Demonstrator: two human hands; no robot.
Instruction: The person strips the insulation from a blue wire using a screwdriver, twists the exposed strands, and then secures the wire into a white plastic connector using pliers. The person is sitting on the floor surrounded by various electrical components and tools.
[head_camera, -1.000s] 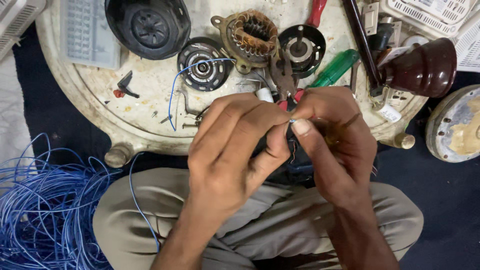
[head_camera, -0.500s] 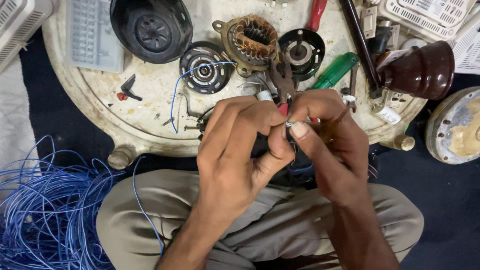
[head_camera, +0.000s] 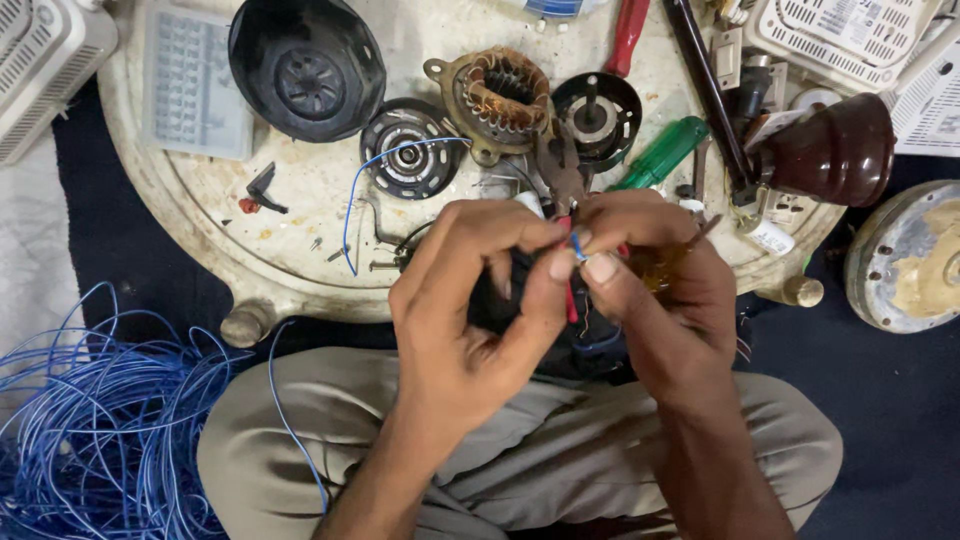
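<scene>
Both hands meet over my lap, just in front of a round cream tray. My left hand and my right hand pinch the ends of thin wires, one blue and one red, between thumbs and forefingers. A dark part sits under the hands, mostly hidden. Pliers lie on the tray just beyond my fingertips. A copper-wound stator and a black rotor plate lie further back.
A tangle of blue wire lies on the floor at the left. On the tray are a black motor housing, a green-handled screwdriver and a clear parts box. A brown cone-shaped part stands at right.
The hands have stayed together over my lap; the fingers shifted slightly on the wire ends. The view has drifted a little.
</scene>
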